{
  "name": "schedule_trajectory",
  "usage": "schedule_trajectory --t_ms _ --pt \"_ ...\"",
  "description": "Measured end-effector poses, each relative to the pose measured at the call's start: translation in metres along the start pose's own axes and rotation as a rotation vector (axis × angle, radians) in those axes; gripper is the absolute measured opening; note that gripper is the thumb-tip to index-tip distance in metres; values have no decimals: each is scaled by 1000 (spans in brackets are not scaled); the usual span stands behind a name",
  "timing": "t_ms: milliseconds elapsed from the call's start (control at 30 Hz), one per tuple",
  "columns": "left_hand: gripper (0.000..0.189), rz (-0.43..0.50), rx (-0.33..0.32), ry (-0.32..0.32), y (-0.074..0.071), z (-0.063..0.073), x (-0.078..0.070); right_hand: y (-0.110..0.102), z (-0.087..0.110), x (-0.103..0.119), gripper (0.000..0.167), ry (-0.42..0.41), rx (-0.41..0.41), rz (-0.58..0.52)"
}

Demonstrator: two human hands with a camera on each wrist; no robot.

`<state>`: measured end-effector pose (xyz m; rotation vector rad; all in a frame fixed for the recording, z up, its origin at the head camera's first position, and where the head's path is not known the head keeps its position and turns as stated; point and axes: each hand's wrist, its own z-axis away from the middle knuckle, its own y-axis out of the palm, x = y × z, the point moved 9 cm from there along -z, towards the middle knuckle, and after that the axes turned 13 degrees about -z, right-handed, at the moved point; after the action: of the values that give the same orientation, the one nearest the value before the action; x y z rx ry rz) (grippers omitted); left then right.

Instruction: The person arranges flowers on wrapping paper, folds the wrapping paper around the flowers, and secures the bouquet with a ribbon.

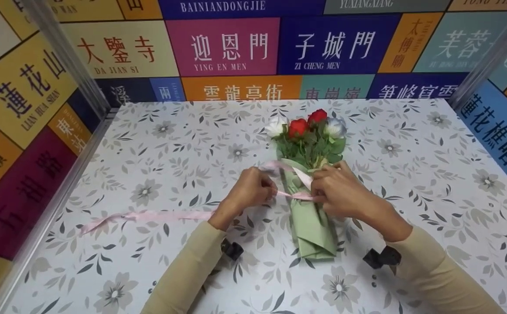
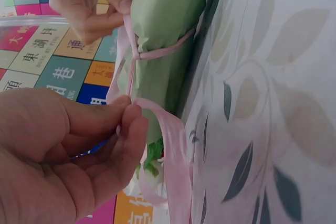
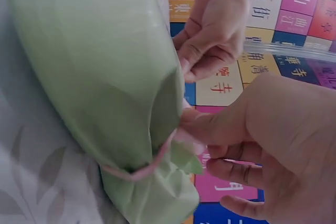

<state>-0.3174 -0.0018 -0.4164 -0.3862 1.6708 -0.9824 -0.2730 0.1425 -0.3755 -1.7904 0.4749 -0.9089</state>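
A bouquet lies on the table with its blooms away from me, wrapped in light green paper [image 1: 312, 226]. Red roses [image 1: 298, 127] and white flowers [image 1: 276, 126] stick out of its top above green leaves [image 1: 308, 146]. Around the wrap's middle runs a pink ribbon [image 2: 165, 51], cinching the paper. On the bouquet's left, my left hand [image 1: 250, 188] pinches the ribbon between thumb and index finger. My right hand [image 1: 340, 189], at the wrap's right side, pinches another part of the ribbon with thumb and fingertip. In the left wrist view the ribbon crosses itself between both hands.
A long ribbon tail [image 1: 162, 215] trails left across the table, which has a leaf-and-flower printed cover [image 1: 118, 292]. Colourful panels with printed characters [image 1: 223, 48] stand behind and at both sides. Clear edge strips [image 1: 68, 52] run along the corners.
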Motion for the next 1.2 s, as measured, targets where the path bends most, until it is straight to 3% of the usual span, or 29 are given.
schedule_trajectory --t_ms 300,600,667,967,1200 --pt "19 -72 -52 -137 -18 2 32 -7 13 -21 22 43 53 79" --pt "21 -133 -104 -190 -26 2 35 -6 11 -28 21 65 49 79" --pt "23 -147 -104 -186 -27 3 32 -7 10 -29 20 74 40 82" --pt "19 -117 -132 -54 -44 10 3 -8 14 -32 14 150 15 33" --pt "10 21 -123 -24 -45 9 -9 -6 14 -27 3 158 -44 -5"
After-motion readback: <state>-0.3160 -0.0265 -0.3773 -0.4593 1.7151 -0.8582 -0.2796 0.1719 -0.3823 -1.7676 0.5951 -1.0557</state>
